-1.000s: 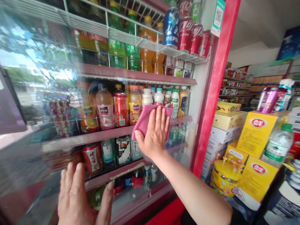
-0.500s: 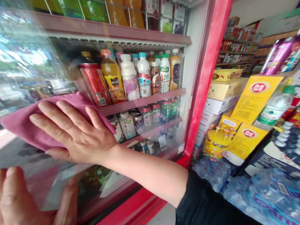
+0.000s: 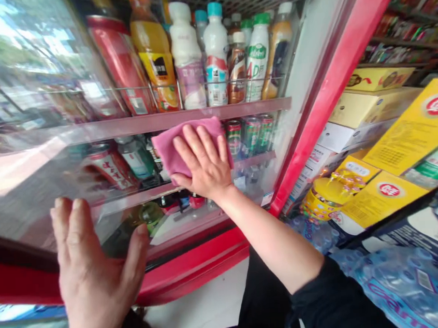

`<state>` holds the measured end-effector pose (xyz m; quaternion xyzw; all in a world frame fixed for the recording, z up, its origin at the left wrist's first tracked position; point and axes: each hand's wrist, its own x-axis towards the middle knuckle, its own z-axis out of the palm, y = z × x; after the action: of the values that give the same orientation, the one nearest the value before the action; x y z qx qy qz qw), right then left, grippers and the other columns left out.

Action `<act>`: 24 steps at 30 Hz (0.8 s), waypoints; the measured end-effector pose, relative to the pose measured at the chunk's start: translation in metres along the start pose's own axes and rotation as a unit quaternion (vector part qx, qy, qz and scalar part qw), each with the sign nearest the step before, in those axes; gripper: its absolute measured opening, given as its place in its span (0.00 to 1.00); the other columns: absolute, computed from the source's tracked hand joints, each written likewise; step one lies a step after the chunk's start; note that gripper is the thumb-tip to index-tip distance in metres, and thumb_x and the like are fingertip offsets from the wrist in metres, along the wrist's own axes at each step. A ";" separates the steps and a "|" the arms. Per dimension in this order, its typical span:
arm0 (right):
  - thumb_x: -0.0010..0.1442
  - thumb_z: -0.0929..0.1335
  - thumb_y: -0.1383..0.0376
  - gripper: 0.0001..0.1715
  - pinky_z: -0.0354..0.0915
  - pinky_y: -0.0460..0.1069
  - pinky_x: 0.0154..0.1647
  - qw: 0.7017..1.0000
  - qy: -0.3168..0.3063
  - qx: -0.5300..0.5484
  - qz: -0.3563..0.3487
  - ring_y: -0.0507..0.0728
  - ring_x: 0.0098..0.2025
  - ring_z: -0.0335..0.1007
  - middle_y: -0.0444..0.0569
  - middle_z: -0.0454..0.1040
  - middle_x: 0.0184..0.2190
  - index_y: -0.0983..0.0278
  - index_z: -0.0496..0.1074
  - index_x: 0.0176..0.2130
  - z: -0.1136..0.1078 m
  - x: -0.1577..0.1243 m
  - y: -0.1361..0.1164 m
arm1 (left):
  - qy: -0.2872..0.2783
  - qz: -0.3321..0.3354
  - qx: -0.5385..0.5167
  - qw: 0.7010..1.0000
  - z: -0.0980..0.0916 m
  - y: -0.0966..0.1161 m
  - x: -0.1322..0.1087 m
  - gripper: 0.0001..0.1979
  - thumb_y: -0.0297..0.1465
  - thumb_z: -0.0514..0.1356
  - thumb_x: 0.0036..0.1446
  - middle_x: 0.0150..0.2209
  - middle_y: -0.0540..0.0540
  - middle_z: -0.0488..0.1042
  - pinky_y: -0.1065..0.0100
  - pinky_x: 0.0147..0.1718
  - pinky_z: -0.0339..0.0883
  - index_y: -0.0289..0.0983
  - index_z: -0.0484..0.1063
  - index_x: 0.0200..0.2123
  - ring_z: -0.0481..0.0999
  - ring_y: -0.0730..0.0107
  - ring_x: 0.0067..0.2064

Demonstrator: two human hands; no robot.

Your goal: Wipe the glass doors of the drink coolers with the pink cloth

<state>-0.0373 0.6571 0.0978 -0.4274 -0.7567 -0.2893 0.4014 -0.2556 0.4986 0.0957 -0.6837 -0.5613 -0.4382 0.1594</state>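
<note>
Firmly, our right hand (image 3: 202,160) presses a folded pink cloth (image 3: 174,146) flat against the glass door (image 3: 35,191) of a drinks fridge. The hand isn't clenched: its fingers spread over the cloth and pin it under the palm, with a strip of cloth showing past the fingertips on the left. The cloth sits just below a shelf edge (image 3: 238,109), in front of green cans (image 3: 252,136) on the lower shelf.

Our left hand (image 3: 94,266) is open too, holding nothing, its fingers spread low on the left of the door, though we can't tell whether it touches the glass. Above the cloth, plastic bottles (image 3: 216,53) and a tall red can (image 3: 118,62) stand behind the glass.

To the right, past the red door frame (image 3: 329,115), yellow cartons (image 3: 409,131) are stacked, with a yellow tin (image 3: 325,200) beside them. Shrink-wrapped water bottles (image 3: 402,286) lie near, by our black sleeve (image 3: 329,294).
</note>
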 end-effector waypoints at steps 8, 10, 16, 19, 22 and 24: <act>0.77 0.55 0.40 0.55 0.44 0.80 0.80 0.986 0.131 -0.049 0.089 0.78 0.86 0.37 0.74 0.50 0.82 0.76 0.47 0.82 0.022 -0.031 0.004 | 0.006 -0.088 0.067 0.994 -0.033 -0.032 -0.035 0.51 0.39 0.67 0.67 0.85 0.40 0.45 0.29 0.80 0.50 0.48 0.40 0.83 0.46 0.40 0.84; 0.77 0.54 0.41 0.56 0.45 0.81 0.79 0.980 0.152 -0.051 0.115 0.79 0.86 0.36 0.78 0.50 0.81 0.80 0.44 0.81 0.026 -0.027 -0.013 | 0.015 -0.111 0.069 0.991 -0.039 -0.043 -0.045 0.52 0.39 0.67 0.67 0.84 0.40 0.45 0.28 0.80 0.50 0.48 0.40 0.83 0.46 0.39 0.84; 0.77 0.55 0.43 0.53 0.48 0.82 0.78 0.985 0.157 -0.047 0.058 0.79 0.85 0.41 0.77 0.56 0.79 0.76 0.46 0.82 0.043 -0.022 -0.080 | 0.037 -0.121 0.031 0.991 -0.034 -0.065 -0.060 0.51 0.37 0.68 0.67 0.84 0.35 0.46 0.31 0.80 0.51 0.44 0.43 0.83 0.47 0.39 0.84; 0.76 0.57 0.43 0.51 0.47 0.81 0.79 0.988 0.150 -0.034 0.014 0.77 0.84 0.45 0.74 0.62 0.77 0.72 0.50 0.82 0.051 -0.021 -0.113 | 0.035 -0.103 0.009 0.994 -0.029 -0.070 -0.060 0.51 0.35 0.68 0.67 0.84 0.32 0.47 0.33 0.80 0.51 0.42 0.43 0.83 0.47 0.40 0.84; 0.75 0.61 0.42 0.50 0.44 0.81 0.80 0.988 0.153 -0.009 0.003 0.76 0.84 0.46 0.70 0.64 0.77 0.68 0.53 0.81 0.061 -0.016 -0.142 | 0.032 -0.087 -0.004 0.996 -0.028 -0.075 -0.061 0.51 0.35 0.69 0.66 0.84 0.32 0.47 0.34 0.80 0.51 0.42 0.43 0.83 0.47 0.39 0.84; 0.75 0.62 0.42 0.49 0.38 0.81 0.82 0.987 0.160 0.023 -0.016 0.75 0.85 0.44 0.66 0.64 0.78 0.66 0.54 0.81 0.068 -0.010 -0.164 | 0.027 -0.091 -0.007 0.995 -0.030 -0.078 -0.063 0.52 0.35 0.69 0.66 0.84 0.33 0.47 0.34 0.80 0.51 0.43 0.43 0.83 0.47 0.39 0.84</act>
<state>-0.2027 0.6292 0.0394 -0.3538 -0.6957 -0.3427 0.5228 -0.3384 0.4630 0.0425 -0.6189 -0.6135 -0.4732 0.1294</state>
